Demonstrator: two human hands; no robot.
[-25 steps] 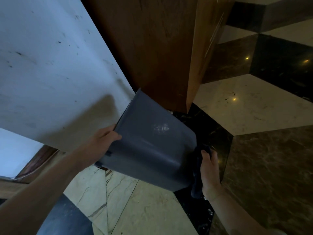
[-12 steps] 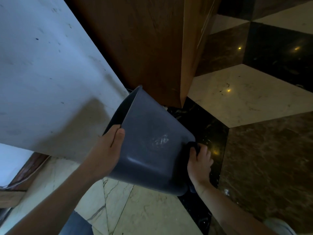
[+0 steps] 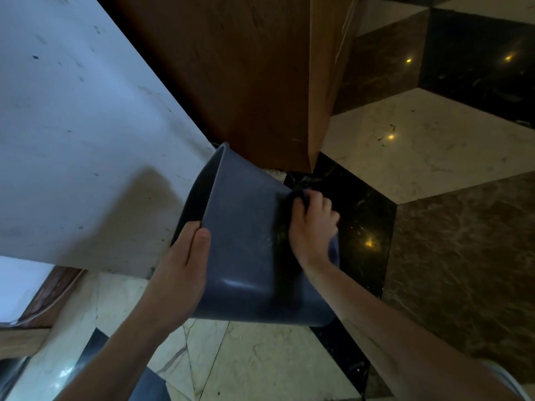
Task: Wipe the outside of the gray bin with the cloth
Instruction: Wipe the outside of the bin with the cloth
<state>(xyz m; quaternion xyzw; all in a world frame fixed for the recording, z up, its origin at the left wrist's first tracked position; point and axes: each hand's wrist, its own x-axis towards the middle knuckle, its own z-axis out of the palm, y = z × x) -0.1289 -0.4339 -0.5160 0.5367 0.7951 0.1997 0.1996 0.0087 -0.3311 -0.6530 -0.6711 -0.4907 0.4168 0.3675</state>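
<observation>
One gray bin [image 3: 246, 241], tilted, held in air above marble floor [image 3: 419, 146], near wooden cabinet [image 3: 246, 82] corner. No readable writing. Left hand [image 3: 181, 273] grip clamped on rim. Right hand [image 3: 314, 224] grip pressed one dark cloth [image 3: 285, 256] against bin's outer wall.

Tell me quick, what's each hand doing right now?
Left hand: closed on the rim of the gray bin, holding it tilted.
Right hand: closed on the dark cloth, pressing it against the bin's outside.

The right hand [image 3: 314, 224] covers most of the cloth [image 3: 285, 256]; the bin [image 3: 246, 250] hides the left hand's [image 3: 176, 279] fingers.
</observation>
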